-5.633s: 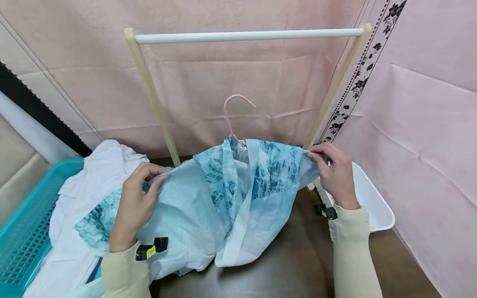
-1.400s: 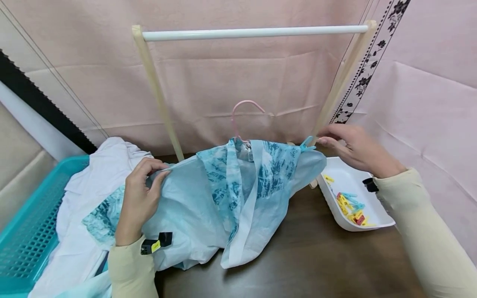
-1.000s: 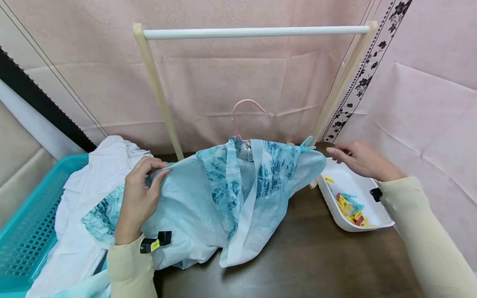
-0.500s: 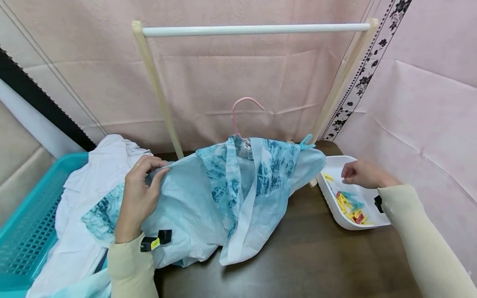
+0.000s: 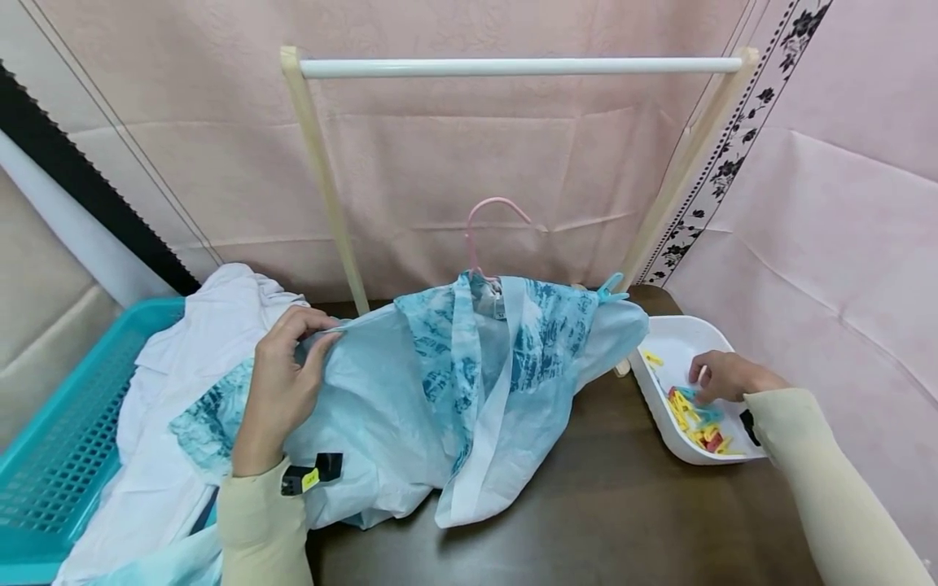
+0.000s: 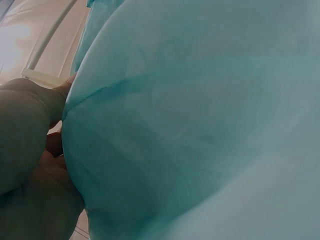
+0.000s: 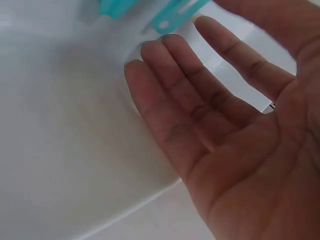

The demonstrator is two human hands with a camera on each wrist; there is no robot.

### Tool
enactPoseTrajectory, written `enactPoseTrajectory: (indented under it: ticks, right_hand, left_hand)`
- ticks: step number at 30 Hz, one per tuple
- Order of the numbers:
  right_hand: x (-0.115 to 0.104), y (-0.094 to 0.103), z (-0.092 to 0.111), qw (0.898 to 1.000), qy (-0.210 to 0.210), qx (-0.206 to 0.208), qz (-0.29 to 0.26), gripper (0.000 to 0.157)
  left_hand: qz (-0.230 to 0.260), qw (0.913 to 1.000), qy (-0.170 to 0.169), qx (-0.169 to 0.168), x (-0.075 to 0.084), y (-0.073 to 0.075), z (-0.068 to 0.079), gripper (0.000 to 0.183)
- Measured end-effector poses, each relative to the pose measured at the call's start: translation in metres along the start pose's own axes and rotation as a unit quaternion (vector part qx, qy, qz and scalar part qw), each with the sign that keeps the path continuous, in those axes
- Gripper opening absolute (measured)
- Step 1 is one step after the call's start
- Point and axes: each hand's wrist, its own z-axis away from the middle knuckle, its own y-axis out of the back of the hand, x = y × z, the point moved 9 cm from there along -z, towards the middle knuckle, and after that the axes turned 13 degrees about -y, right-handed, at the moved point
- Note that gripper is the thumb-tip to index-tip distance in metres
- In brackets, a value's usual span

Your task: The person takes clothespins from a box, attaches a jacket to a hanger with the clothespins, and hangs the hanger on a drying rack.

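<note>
A light blue shirt (image 5: pixel 381 391) with darker blue printed panels is on a pink hanger (image 5: pixel 498 200), whose hook sticks up from the collar. My left hand (image 5: pixel 282 382) pinches the shirt's left shoulder edge between thumb and fingers; the cloth fills most of the left wrist view. On the opposite shoulder sits a blue clothespin (image 5: pixel 610 289). My right hand (image 5: pixel 729 377) reaches down into a white tray (image 5: pixel 677 325) over yellow, red and blue clothespins (image 5: pixel 685 411). In the right wrist view its fingers are extended, with the index fingertip beside a loose blue clothespin (image 7: pixel 175 15).
A rack with a white rail (image 5: pixel 513 67) and cream posts (image 5: pixel 322 171) stands behind the shirt. To the left, a teal basket (image 5: pixel 54 456) holds white clothing (image 5: pixel 176 391). Pink cloth walls enclose the brown table (image 5: pixel 557 521).
Earlier my right hand pinched the shirt's right shoulder; a blue clothespin now grips there. That hand has since withdrawn and lowered into the tray. The left hand keeps its pinch.
</note>
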Motion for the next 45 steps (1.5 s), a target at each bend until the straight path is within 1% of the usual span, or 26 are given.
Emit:
enactPoseTrajectory:
  ticks: [7,11,14,19,22,25,29,31,33,35,38,40,42,45]
  right_hand:
    - [0.005,-0.002,-0.004,1.0,0.006,0.016,0.007,0.032]
    - [0.003,0.002,-0.002,0.998,0.034,0.053,0.023,0.027]
    - [-0.001,0.006,0.002,0.995,0.059,0.082,0.023,0.027]
    - [-0.004,0.009,0.007,0.991,0.078,0.109,0.0,0.028]
    - [-0.005,0.015,0.008,0.985,0.091,0.143,-0.006,0.026]
    - [-0.005,0.023,0.009,0.979,0.097,0.176,-0.017,0.027]
    - [-0.008,0.035,0.016,0.972,0.101,0.202,-0.061,0.034]
    - [-0.012,0.041,0.024,0.965,0.111,0.222,-0.082,0.037]
    - [-0.018,0.047,0.035,0.955,0.121,0.251,-0.099,0.037]
    - [-0.025,0.053,0.047,0.945,0.132,0.283,-0.101,0.034]
    - [-0.037,0.062,0.062,0.931,0.148,0.316,-0.105,0.028]
    - [-0.044,0.068,0.074,0.92,0.164,0.34,-0.104,0.023]
    - [-0.054,0.075,0.088,0.903,0.19,0.372,-0.1,0.017]
    - [-0.07,0.084,0.112,0.873,0.231,0.421,-0.089,0.01]
  left_hand:
    - [0.004,1.0,-0.001,-0.002,0.0,-0.003,0.002,0.007]
    - [0.007,1.0,-0.005,-0.005,0.001,-0.005,0.002,0.007]
    - [0.007,1.0,-0.004,-0.004,0.001,-0.005,0.002,0.006]
    - [0.005,1.0,-0.002,-0.003,0.002,-0.003,0.003,0.006]
    - [0.005,1.0,-0.003,-0.004,0.003,-0.003,0.003,0.006]
    - [0.003,1.0,-0.005,-0.002,0.003,-0.002,0.003,0.006]
    - [0.002,1.0,-0.008,0.001,0.004,-0.001,0.002,0.006]
    - [0.005,0.9999,-0.01,0.001,0.004,-0.001,0.001,0.006]
    - [0.007,0.9999,-0.012,0.001,0.004,-0.001,0.0,0.007]
    - [0.008,0.9999,-0.014,0.001,0.004,-0.001,0.0,0.007]
    - [0.006,0.9999,-0.013,0.003,0.004,0.0,-0.001,0.007]
    - [0.004,0.9999,-0.012,0.003,0.004,0.001,-0.001,0.007]
    - [0.003,0.9999,-0.011,0.004,0.003,0.001,0.0,0.007]
    - [0.003,0.9999,-0.013,0.005,0.003,0.002,0.0,0.007]
